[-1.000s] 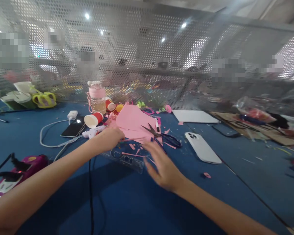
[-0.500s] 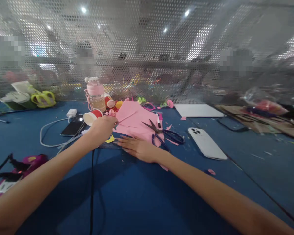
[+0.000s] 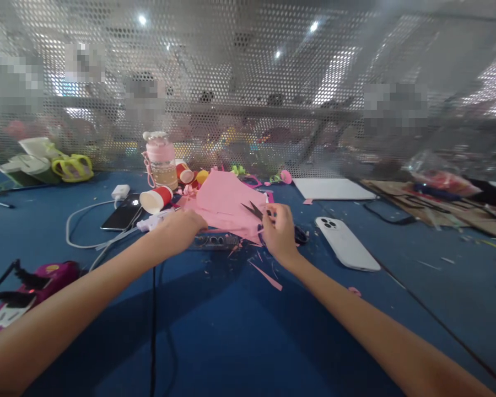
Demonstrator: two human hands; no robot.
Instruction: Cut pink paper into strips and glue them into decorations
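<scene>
My left hand [image 3: 184, 230] is closed at the near left edge of the pink paper [image 3: 229, 193], its fingertips pinching a thin pink paper strip [image 3: 221, 229]. The strip runs right, toward my other hand. My right hand [image 3: 279, 229] has curled fingers over the middle of the scissors [image 3: 253, 210]. What those fingers grip is hidden. The scissors' blades stick out apart over the paper, and a dark blue handle loop shows to the right of the hand. Under the paper's near edge lies a dark, ruler-like strip [image 3: 215, 241].
A red paper cup [image 3: 156, 199], pink bottle [image 3: 161, 160] and black phone [image 3: 124, 212] stand or lie at left. The white phone [image 3: 347, 243] and white sheet [image 3: 334, 188] are at right. A purple power strip [image 3: 35, 292] is near left; a perforated metal screen [image 3: 240, 88] stands behind.
My right hand has lifted from lying flat by the paper's near edge and moved right onto the scissors. My left hand has come slightly nearer, its pink strip now lower.
</scene>
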